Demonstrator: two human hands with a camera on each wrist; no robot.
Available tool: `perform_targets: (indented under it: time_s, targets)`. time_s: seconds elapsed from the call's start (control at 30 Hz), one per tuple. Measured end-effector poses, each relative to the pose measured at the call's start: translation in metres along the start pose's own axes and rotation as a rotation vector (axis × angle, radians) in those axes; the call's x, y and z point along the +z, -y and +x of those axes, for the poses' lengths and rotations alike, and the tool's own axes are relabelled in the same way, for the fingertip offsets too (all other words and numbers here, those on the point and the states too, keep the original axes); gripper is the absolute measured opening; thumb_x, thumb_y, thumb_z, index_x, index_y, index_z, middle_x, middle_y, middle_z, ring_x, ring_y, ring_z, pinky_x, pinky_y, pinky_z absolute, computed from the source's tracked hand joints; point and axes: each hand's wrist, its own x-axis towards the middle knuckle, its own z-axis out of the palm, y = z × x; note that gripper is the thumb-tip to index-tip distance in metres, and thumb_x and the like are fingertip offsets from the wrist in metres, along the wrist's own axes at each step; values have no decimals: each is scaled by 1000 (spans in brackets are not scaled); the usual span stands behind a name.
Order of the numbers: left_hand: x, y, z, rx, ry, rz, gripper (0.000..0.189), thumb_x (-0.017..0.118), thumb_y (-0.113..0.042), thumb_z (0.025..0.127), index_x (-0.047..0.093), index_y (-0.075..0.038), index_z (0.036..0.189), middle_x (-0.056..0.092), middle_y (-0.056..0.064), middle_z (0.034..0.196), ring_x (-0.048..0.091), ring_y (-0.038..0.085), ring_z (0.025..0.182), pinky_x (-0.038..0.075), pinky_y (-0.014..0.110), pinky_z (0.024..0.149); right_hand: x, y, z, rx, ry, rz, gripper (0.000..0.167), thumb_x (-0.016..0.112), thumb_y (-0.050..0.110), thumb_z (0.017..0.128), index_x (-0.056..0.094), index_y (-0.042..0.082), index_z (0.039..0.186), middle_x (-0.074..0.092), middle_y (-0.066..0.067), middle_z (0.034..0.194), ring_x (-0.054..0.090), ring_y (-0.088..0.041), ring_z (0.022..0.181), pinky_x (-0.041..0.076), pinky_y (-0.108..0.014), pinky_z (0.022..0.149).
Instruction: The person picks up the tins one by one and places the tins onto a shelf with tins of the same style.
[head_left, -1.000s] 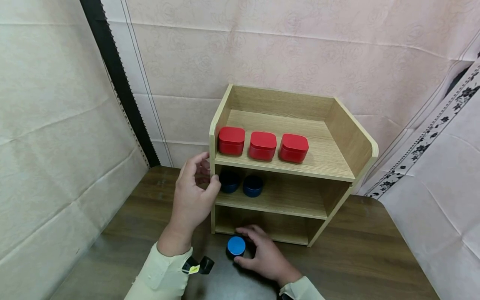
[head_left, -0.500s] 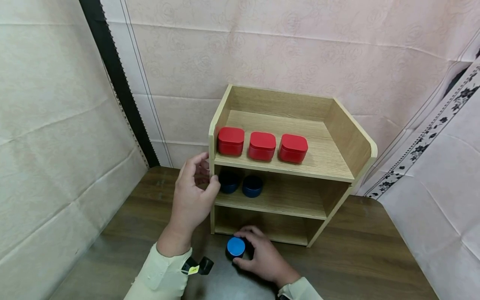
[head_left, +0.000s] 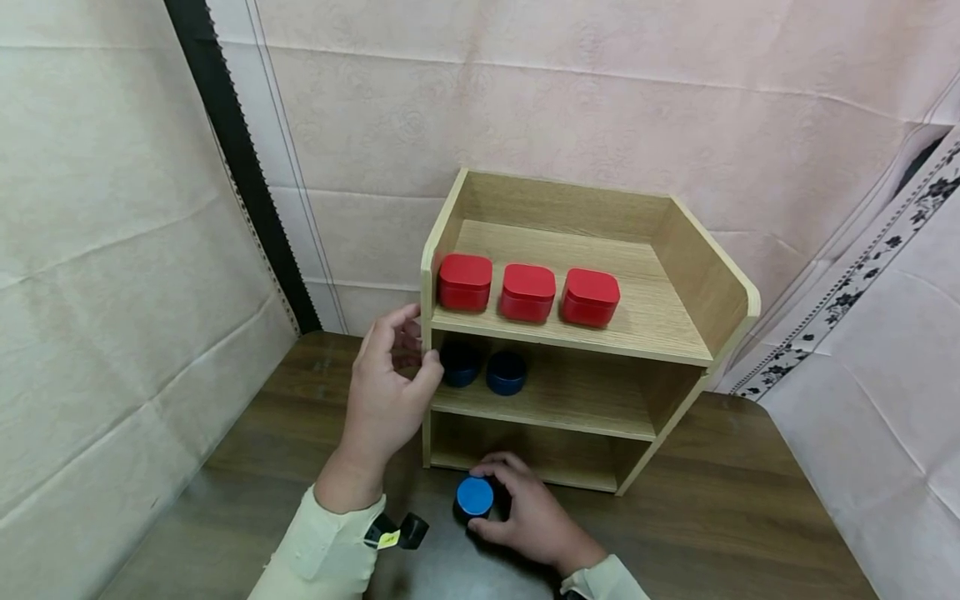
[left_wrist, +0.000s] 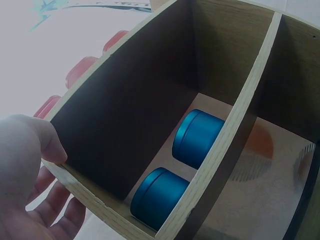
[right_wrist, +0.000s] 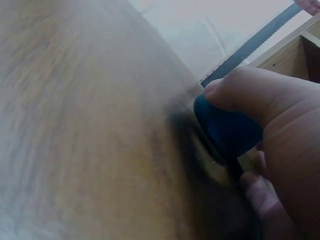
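My left hand (head_left: 386,400) holds the left side panel of a small wooden shelf unit (head_left: 592,408). In the left wrist view its thumb (left_wrist: 47,140) lies on the panel's front edge, the fingers behind it. My right hand (head_left: 528,517) grips a round blue tin (head_left: 475,497) on the table, in front of the bottom compartment, with thumb and fingers on opposite sides. Up close, the right wrist view shows this tin's blue side (right_wrist: 227,125) beneath the thumb. Two more blue tins (head_left: 460,365) stand side by side at the left of the middle compartment.
Three red lidded boxes (head_left: 528,293) line the front left of the top shelf. The unit stands on a dark wooden table (head_left: 712,517). Pale cloth (head_left: 600,100) hangs behind it and on both sides. A small black device (head_left: 411,531) sits at my left wrist.
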Motion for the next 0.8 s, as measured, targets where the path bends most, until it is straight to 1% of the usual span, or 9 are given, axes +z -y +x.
perform_targets:
  time_s: [0.2, 0.37, 0.6, 0.67, 0.8]
  targets:
    - [0, 0, 0, 2, -3, 3, 59, 73, -5, 99, 58, -16, 156, 64, 7, 128, 66, 17, 108, 62, 37, 91, -7, 3, 0, -20, 22, 4, 59, 94, 38, 92, 70, 27, 144, 61, 8, 151, 63, -20, 136, 56, -38, 111]
    - [0, 0, 0, -2, 0, 4, 59, 73, -5, 100, 58, -15, 156, 63, 6, 128, 65, 16, 108, 63, 39, 91, -11, 9, -1, -21, 29, 3, 60, 94, 36, 92, 69, 25, 145, 62, 13, 149, 63, -14, 134, 55, -36, 111]
    - [0, 0, 0, 3, 3, 2, 59, 73, -6, 100, 58, -16, 156, 63, 6, 128, 65, 16, 108, 63, 41, 91, -19, 20, -3, -73, 4, 9, 59, 95, 29, 91, 69, 20, 144, 64, 14, 144, 64, -11, 130, 56, -36, 111]
    - [0, 0, 0, 5, 2, 2, 59, 73, -6, 100, 58, -16, 156, 63, 6, 127, 65, 16, 108, 63, 41, 91, -22, 23, -3, -86, -2, 21, 59, 95, 27, 91, 69, 21, 143, 65, 14, 143, 64, -10, 129, 56, -35, 110]
    - [1, 0, 0, 9, 2, 1, 59, 73, -6, 100, 58, -16, 156, 63, 6, 127, 65, 16, 108, 63, 40, 91, -28, 32, -6, -98, -7, 64, 59, 96, 24, 90, 68, 31, 142, 67, 16, 139, 65, -9, 124, 59, -34, 104]
